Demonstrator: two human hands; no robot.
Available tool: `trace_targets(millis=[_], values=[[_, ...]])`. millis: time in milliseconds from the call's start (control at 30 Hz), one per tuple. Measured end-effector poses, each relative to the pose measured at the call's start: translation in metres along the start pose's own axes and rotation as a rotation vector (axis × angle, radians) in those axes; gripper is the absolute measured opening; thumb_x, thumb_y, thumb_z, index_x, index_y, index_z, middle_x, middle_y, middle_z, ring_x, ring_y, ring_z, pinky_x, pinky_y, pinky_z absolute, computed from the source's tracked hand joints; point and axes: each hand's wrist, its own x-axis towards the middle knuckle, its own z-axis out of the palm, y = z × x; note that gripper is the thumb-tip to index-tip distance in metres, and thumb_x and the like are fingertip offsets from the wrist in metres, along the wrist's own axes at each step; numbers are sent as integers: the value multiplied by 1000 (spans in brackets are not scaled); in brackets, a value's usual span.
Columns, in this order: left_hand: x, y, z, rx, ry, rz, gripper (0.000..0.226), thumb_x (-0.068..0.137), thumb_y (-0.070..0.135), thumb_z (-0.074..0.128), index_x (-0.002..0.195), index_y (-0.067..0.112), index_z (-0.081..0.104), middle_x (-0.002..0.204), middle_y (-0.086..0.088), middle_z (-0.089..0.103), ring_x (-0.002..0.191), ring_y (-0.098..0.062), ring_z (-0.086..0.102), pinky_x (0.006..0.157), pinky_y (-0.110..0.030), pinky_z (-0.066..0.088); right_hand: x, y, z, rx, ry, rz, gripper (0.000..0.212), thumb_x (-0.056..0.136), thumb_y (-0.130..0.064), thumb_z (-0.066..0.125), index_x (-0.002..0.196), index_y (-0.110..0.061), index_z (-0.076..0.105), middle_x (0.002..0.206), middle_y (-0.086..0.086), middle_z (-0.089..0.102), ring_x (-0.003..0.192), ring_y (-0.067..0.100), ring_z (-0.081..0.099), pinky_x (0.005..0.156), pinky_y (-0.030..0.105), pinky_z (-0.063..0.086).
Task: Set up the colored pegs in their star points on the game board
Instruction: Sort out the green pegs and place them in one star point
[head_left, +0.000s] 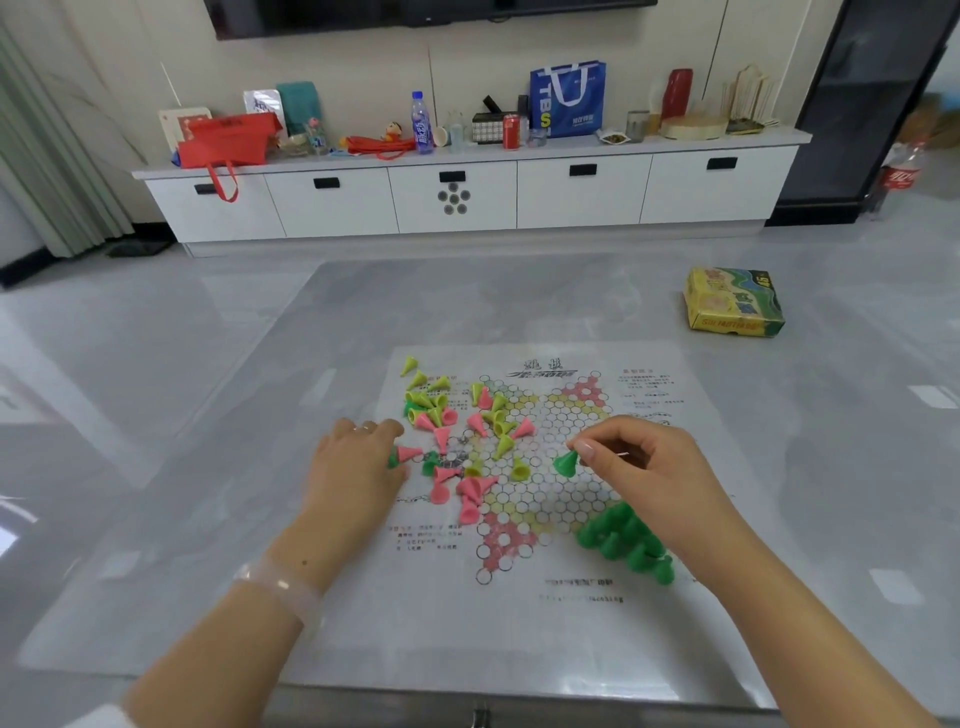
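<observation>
Grey glossy surface (208, 467) carries the paper game board (545, 467), star grid printed in its middle. Loose pile of pink, yellow and green pegs (457, 441) lies tipped over on the board's left half; standing green pegs (623, 540) cluster on the near-right star point. Left hand (358, 467) rests on the pile's edge, fingers curled, apparently around a green peg, hard to confirm. Right hand (634, 467) pinches one green peg (565, 462) by its narrow tip, long axis tilted, wide base pointing down-left. To place well: turn it upright, base down, set it on a free circle beside the cluster without knocking neighbours.
</observation>
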Motion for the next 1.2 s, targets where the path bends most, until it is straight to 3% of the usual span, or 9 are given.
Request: trace_targets(millis=[100, 267, 400, 533, 700, 833, 933, 1067, 1200], values=[[7, -4, 2, 39, 31, 67, 27, 88, 30, 55, 109, 13, 55, 102, -6, 63, 100, -25, 45, 76, -29, 30, -1, 1, -2, -7, 9, 8, 12, 80, -25, 64, 75, -35, 68, 80, -20, 69, 74, 0, 62, 66, 10, 50], [7, -13, -12, -469, 148, -33, 6, 89, 13, 51, 94, 11, 54, 64, -2, 50, 64, -20, 49, 54, -26, 33, -1, 1, -4, -22, 17, 17, 14, 81, -26, 63, 75, -37, 68, 79, -21, 68, 73, 0, 62, 67, 17, 49], [7, -3, -20, -850, -67, -162, 32, 89, -2, 34, 84, 19, 57, 69, -2, 56, 53, -15, 46, 40, -18, 36, -1, 0, -3, -22, 19, 14, 15, 81, -26, 63, 74, -38, 68, 79, -22, 68, 74, -1, 62, 68, 17, 46], [9, 10, -19, -400, -169, 18, 16, 91, 18, 42, 82, 18, 54, 77, 1, 51, 69, -18, 48, 57, -26, 35, -1, 1, -3, -27, 12, 14, 14, 81, -25, 63, 73, -35, 68, 80, -21, 68, 76, -1, 62, 70, 17, 46], [20, 31, -22, 168, -195, 125, 38, 88, 47, 44, 64, 18, 43, 61, 5, 43, 57, -14, 42, 47, -23, 30, -1, 4, -3, -55, -1, 26, 13, 82, -24, 63, 72, -31, 68, 80, -21, 68, 76, -2, 62, 71, 18, 46], [30, 36, -28, 117, -336, 120, 34, 84, 25, 53, 56, 18, 35, 57, 5, 38, 49, -11, 36, 43, -21, 27, -1, 5, -4, -64, -7, 30, 12, 82, -24, 63, 73, -29, 68, 79, -20, 68, 75, -1, 62, 71, 18, 47], [32, 30, -31, -184, -366, 42, 25, 86, 14, 48, 63, 17, 40, 63, 1, 48, 48, -12, 43, 35, -17, 33, -1, 5, -6, -69, 0, 31, 13, 83, -24, 63, 72, -30, 68, 79, -20, 67, 74, -2, 61, 69, 15, 45], [45, 12, -34, -492, -264, -92, 4, 88, 11, 47, 85, 13, 48, 76, -1, 67, 69, -18, 54, 56, -25, 37, -1, 6, -7, -74, 4, 31, 13, 82, -24, 63, 72, -30, 68, 79, -21, 67, 74, -3, 61, 67, 14, 45], [61, 1, -28, -200, -95, -4, 12, 89, 14, 38, 101, 12, 41, 70, -8, 55, 66, -28, 49, 61, -33, 37, -2, 6, -7, -98, 0, 17, 11, 82, -25, 63, 74, -30, 68, 80, -22, 67, 75, -2, 61, 65, 12, 48]])
